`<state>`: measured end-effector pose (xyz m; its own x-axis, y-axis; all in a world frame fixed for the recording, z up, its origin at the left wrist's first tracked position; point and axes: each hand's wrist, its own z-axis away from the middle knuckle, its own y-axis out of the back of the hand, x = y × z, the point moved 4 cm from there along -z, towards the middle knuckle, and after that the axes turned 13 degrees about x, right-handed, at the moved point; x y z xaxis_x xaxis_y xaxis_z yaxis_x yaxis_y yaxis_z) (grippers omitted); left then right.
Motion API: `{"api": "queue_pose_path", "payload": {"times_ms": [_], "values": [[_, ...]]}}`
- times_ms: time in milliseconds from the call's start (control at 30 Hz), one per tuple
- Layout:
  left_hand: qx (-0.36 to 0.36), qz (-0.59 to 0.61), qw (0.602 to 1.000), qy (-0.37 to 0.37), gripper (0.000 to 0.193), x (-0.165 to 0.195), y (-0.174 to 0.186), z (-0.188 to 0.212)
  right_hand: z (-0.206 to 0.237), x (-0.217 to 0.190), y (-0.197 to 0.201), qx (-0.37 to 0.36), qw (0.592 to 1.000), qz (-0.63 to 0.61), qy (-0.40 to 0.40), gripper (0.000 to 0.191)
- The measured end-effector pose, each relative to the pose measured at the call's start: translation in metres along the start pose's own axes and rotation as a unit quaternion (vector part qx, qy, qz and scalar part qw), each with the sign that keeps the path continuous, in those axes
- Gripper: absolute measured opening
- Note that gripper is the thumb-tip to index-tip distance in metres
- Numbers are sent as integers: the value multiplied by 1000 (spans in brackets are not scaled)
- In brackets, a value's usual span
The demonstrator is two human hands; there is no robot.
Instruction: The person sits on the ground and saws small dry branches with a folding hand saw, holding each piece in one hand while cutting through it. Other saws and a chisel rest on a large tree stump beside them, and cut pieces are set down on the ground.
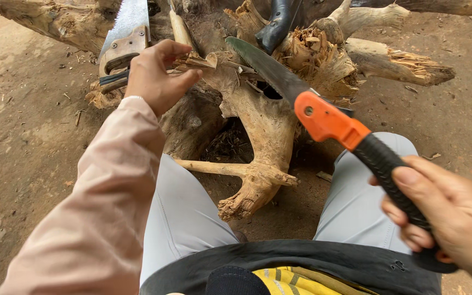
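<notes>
My right hand (448,214) grips the black handle of a folding pruning saw (329,121) with an orange hinge piece. Its dark toothed blade (266,66) points up and left, lying against the pale gnarled root stump (258,131) between my knees. My left hand (157,74), in a pink sleeve, reaches forward and pinches a thin flake of bark or wood (198,60) at the top of the stump.
A hand saw with a wooden handle (122,38) leans at the upper left beside a wooden tool handle (180,30). A dark curved handle (277,24) sticks out above. Splintered branches (394,60) spread right. Bare dirt ground surrounds everything.
</notes>
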<state>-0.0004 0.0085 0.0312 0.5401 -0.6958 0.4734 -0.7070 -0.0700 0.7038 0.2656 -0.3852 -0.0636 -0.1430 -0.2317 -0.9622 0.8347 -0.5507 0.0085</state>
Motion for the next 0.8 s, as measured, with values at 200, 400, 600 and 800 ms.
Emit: {"api": "queue_pose_path", "payload": {"times_ms": [200,400,600,800], "values": [[-118,106,984,77,62,-17,-13,-11,-7,-6,-68,8,996,31,-81,34],[-160,132,962,176,56,-36,-37,-11,-14,-10,-85,-18,998,33,-43,34],[-166,137,964,159,25,-75,-39,-37,-14,-16,-77,-11,992,80,-93,32],[-75,161,977,117,35,-64,-17,-26,-49,-36,-112,-43,990,86,-106,37]]}}
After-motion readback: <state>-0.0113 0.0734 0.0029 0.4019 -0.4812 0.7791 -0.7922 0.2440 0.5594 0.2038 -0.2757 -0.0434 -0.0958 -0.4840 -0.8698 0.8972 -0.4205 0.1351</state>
